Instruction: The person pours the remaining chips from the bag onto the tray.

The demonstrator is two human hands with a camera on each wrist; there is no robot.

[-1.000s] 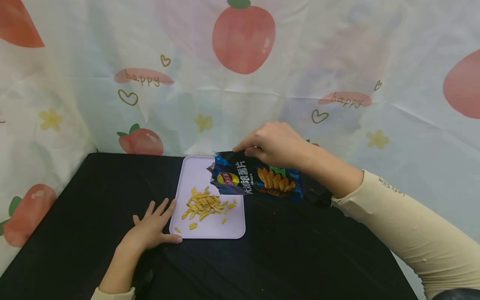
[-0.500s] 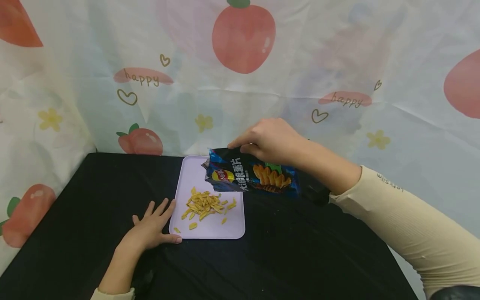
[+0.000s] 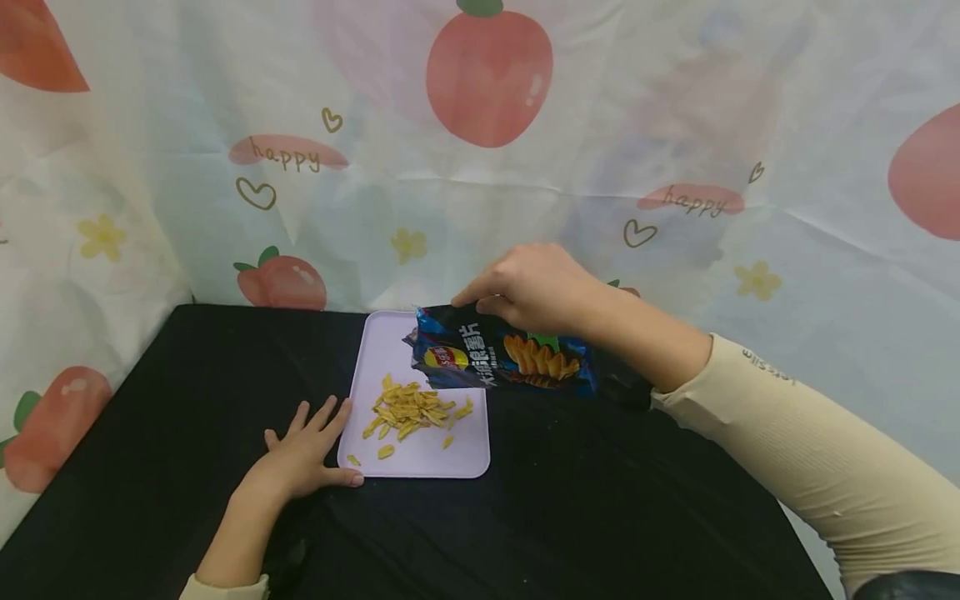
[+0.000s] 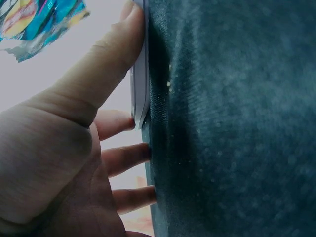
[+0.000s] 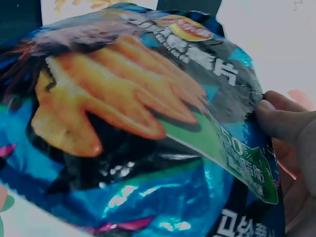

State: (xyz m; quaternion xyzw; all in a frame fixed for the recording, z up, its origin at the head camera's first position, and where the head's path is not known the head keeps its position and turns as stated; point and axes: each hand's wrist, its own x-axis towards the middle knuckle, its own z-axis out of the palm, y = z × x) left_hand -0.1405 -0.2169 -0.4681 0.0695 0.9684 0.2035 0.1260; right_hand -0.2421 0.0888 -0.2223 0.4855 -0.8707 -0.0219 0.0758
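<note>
A pale lilac tray [image 3: 461, 458] lies on the black cloth, with a heap of yellow ridged potato chips [image 3: 408, 407] and several loose pieces around it. My right hand [image 3: 536, 287] pinches the upper edge of a black and blue chip bag [image 3: 498, 350], held sideways above the tray's right side. The torn mouth of the bag faces left; its inside is hidden. In the right wrist view, the thumb presses the bag's printed front [image 5: 148, 123]. My left hand [image 3: 296, 458], fingers spread and straight, touches the tray's left rim, its thumb at the near left corner.
Black cloth [image 3: 585, 508] covers the table, with a few tiny crumbs right of the tray. A white curtain [image 3: 450, 208] printed with fruit and hearts hangs right behind the table and along its left side.
My right hand has carried the chip bag a little to the left, then slightly down. The left hand and tray stay put, and the chip heap looks much the same.
</note>
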